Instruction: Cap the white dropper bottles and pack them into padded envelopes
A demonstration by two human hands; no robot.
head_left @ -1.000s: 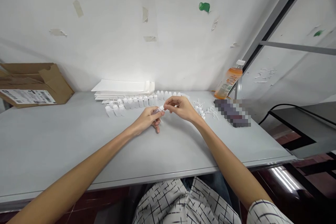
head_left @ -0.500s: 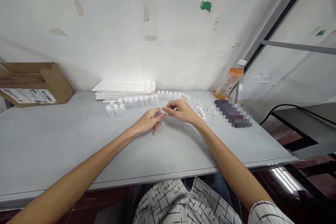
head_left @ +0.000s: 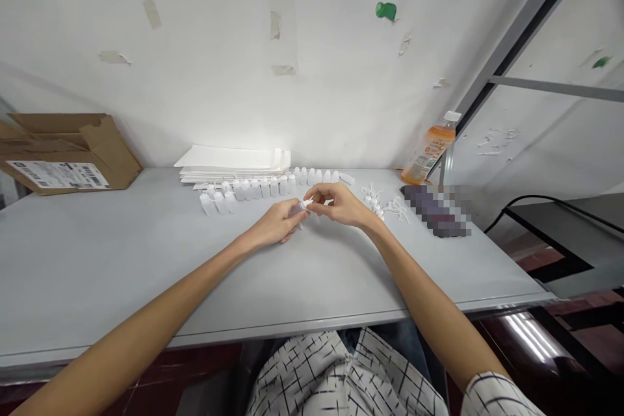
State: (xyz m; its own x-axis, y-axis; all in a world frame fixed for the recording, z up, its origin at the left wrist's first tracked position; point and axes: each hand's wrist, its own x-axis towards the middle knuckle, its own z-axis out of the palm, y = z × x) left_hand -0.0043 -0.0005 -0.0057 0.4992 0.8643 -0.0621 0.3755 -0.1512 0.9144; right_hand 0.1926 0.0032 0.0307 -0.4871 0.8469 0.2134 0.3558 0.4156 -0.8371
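Over the middle of the table, my left hand [head_left: 273, 223] is closed on a small translucent white bottle [head_left: 296, 209], most of it hidden by the fingers. My right hand [head_left: 336, 205] meets it from the other side, thumb and forefinger pinched on a white cap [head_left: 305, 205] at the bottle's mouth. A thin white strand hangs beneath the fingers. Just behind my hands stand rows of similar white bottles [head_left: 265, 188]. To the right of my right hand lie small white caps [head_left: 375, 205] and a tangle of white strips [head_left: 397, 209].
Flat white cartons or sheets [head_left: 231, 159] are stacked against the wall. An open cardboard box [head_left: 73, 153] sits at the far left. At the right stand a drink bottle with orange liquid [head_left: 431, 148] and a blurred dark object [head_left: 436, 211], near a metal frame [head_left: 492, 78].
My right fingers have shifted slightly on the cap, which now shows more plainly at the bottle's mouth. The lower fingers of my left hand have curled in. The view has shifted a little.
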